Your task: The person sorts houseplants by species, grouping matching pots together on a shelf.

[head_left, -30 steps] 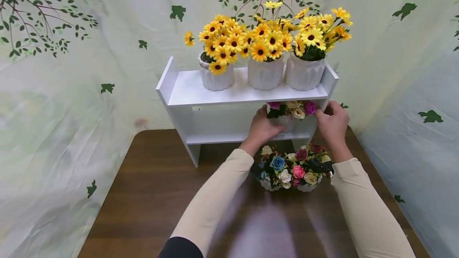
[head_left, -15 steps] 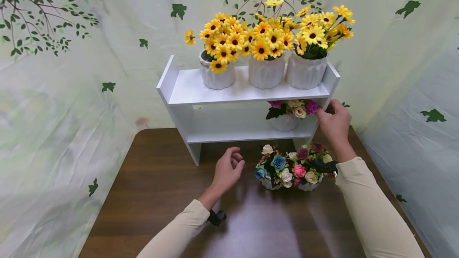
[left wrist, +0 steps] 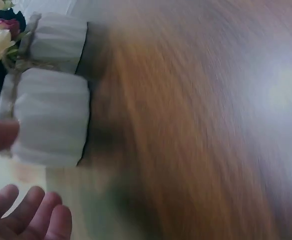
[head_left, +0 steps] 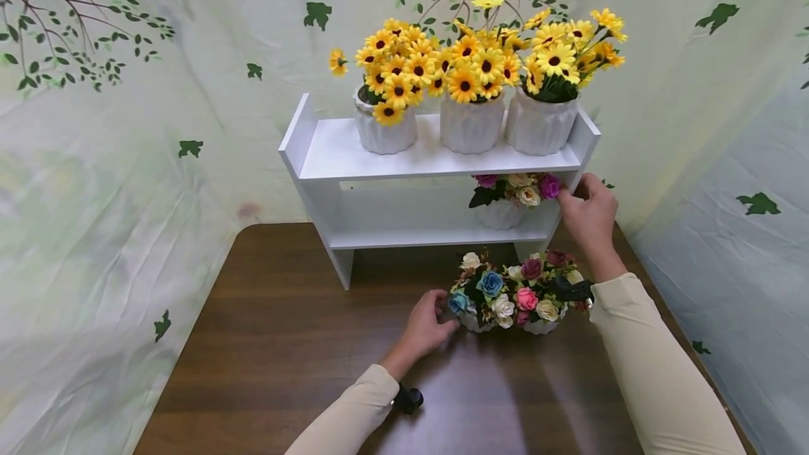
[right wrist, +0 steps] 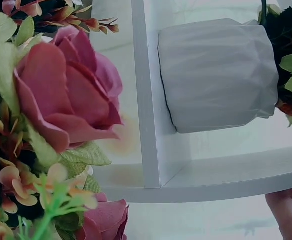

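Honestly, main risk = a bump. L hand (head_left: 422,325) is just left of the left near pot (left wrist: 51,117), thumb & fingers loosely apart, nothing held. If it closed off-centre, the pot could tip or get shoved into the right near pot (head_left: 540,326); they stand v. close & their roses (head_left: 503,306) mingle.

R hand (head_left: 592,216) is up at the right side panel of the shelf (head_left: 392,237), fingers bent by its edge; can't tell if it actually grips. Its wrist strap (head_left: 571,290) overhangs the right pot's blooms, so a careless move might snag petals. A jog to the panel could also shift the 3 daisy pots (head_left: 472,126) up top, or the mid-tier pot (head_left: 501,216), upright at the right end.

Materials: pots whitish, matte, w/ fluted, rippled walls; twine (left wrist: 36,64) round the near ones' necks. Roses look like fabric, petals curled; daisies flat-petalled, dark centres. Shelf = smooth white boards, straight edges. Table (head_left: 284,343) dark brown, wood-grained, slightly glossy, so pots prob. slide easily.
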`<state>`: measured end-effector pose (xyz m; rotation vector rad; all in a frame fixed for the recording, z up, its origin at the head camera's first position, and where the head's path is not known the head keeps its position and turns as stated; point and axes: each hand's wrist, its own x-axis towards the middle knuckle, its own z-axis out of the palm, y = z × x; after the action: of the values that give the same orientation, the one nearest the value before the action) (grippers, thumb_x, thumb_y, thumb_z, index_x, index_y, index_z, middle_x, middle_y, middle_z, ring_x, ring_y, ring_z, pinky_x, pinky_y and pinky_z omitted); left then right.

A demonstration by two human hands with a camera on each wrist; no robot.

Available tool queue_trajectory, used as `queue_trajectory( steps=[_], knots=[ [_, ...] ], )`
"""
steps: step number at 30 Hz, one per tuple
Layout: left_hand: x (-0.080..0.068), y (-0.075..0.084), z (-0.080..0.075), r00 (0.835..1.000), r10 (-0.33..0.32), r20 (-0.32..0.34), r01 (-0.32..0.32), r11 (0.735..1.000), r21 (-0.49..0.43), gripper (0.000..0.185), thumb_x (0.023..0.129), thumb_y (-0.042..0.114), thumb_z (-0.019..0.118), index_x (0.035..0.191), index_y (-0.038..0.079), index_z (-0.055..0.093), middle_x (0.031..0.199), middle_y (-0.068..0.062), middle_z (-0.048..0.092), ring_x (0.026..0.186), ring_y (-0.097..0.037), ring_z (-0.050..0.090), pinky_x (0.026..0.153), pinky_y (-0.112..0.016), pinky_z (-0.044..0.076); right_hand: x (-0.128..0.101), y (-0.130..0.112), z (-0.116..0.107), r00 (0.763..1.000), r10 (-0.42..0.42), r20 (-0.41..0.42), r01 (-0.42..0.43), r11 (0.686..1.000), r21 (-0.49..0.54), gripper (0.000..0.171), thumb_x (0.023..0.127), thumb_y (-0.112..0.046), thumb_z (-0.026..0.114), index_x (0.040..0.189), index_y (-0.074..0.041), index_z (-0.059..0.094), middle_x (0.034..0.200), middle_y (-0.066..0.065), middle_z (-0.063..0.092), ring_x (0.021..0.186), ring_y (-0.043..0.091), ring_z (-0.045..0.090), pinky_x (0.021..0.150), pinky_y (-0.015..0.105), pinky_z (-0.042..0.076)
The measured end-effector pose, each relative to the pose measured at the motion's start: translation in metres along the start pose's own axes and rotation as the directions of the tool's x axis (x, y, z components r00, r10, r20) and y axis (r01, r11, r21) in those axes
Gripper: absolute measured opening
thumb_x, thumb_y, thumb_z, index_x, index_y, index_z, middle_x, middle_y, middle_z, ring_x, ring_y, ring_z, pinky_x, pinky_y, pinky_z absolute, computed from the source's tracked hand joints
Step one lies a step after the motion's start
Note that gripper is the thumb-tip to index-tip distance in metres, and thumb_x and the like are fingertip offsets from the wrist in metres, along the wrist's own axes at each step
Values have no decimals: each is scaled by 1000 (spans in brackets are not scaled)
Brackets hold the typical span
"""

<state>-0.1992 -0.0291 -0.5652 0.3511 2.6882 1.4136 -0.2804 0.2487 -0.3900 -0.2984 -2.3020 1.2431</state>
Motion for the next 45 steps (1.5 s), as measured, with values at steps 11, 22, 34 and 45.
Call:
queue_trajectory(
  steps=[11, 22, 34, 45],
  knots=[
    [25, 0, 42, 988, 155, 1, -155, 988, -21, 104, 62, 23, 92, 149, 11, 36, 144, -11, 52, 131, -27, 53, 108, -41, 47, 2, 5, 3, 1000, -19, -9, 20, 1000, 15, 26, 91, -13, 59, 111, 1, 67, 109, 20, 72, 85, 6, 57, 73, 17, 44],
    [36, 4, 51, 995, 98, 18, -98, 995, -34, 99, 66, 25, 91, 150, 16, 39, 144, -6, 58, 129, -24, 58, 104, -38, 51, 3, 5, 0, 1000, -8, -21, 9, 1000, 21, 25, 91, -15, 59, 110, 1, 67, 107, 19, 72, 85, 7, 57, 72, 15, 43],
    [27, 4, 42, 1000, -8, 4, 8, 1000, -17, 96, 64, 33, 91, 146, 14, 46, 139, -10, 61, 125, -30, 60, 100, -45, 52, 1, 5, 3, 1000, -11, -6, 11, 999, 30, 26, 91, -14, 59, 111, 2, 66, 107, 20, 71, 84, 7, 56, 70, 14, 43],
    [16, 2, 32, 1000, -15, -15, 16, 998, 56, 98, 63, 41, 90, 147, 19, 46, 137, -8, 64, 121, -28, 63, 96, -43, 54, 2, 4, 1, 1000, -8, -7, 8, 1000, 23, 26, 92, -16, 59, 111, 1, 67, 109, 20, 72, 85, 7, 57, 71, 15, 43]
  ],
)
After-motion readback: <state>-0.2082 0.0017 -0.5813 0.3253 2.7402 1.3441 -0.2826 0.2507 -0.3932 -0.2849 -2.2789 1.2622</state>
